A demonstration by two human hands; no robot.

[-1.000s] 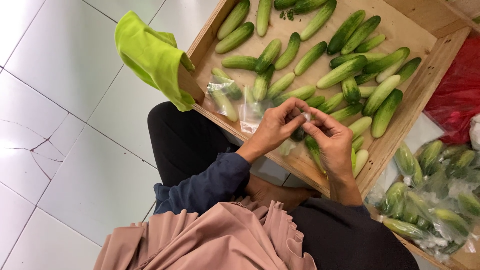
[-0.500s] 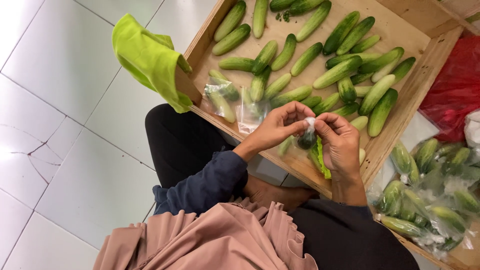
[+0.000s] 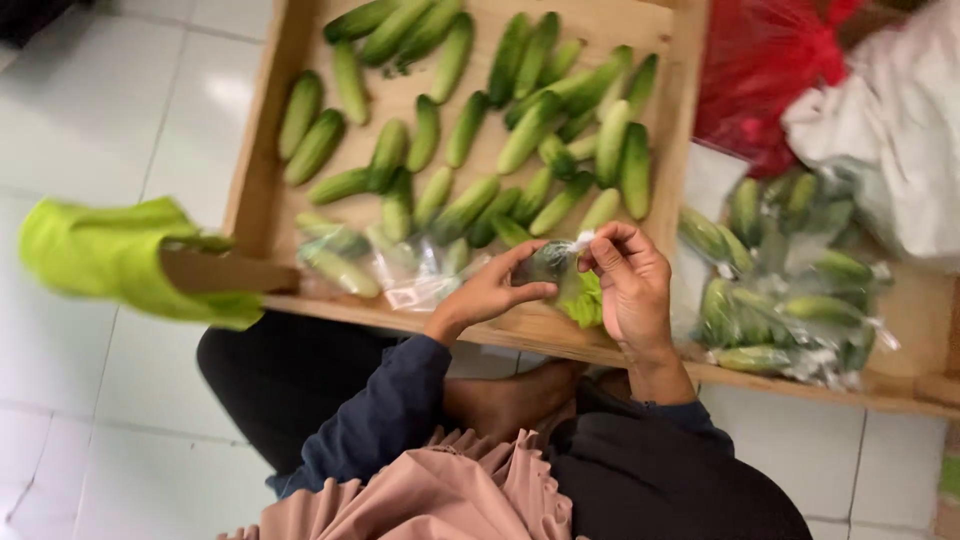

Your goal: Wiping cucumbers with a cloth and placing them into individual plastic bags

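My left hand [image 3: 492,292] cups the side of a small clear plastic bag [image 3: 562,272] with cucumber and something bright green inside. My right hand [image 3: 628,282] pinches the twisted top of that bag between thumb and fingers. Both hands hover over the near edge of a shallow wooden tray [image 3: 262,170]. Many loose green cucumbers [image 3: 470,130] lie spread across the tray. Two filled clear bags [image 3: 345,258] rest on the tray just left of my left hand.
A lime-green cloth [image 3: 120,258] hangs on the tray's left corner. Several bagged cucumbers [image 3: 790,290] are piled to the right on a wooden board. A red plastic bag [image 3: 765,75] and a white bag [image 3: 890,130] sit behind them. White floor tiles [image 3: 90,420] lie on the left.
The view has swung so the tray now lies straight ahead. My hands have kept hold of the small bag, and the right fingers now pinch its twisted top.
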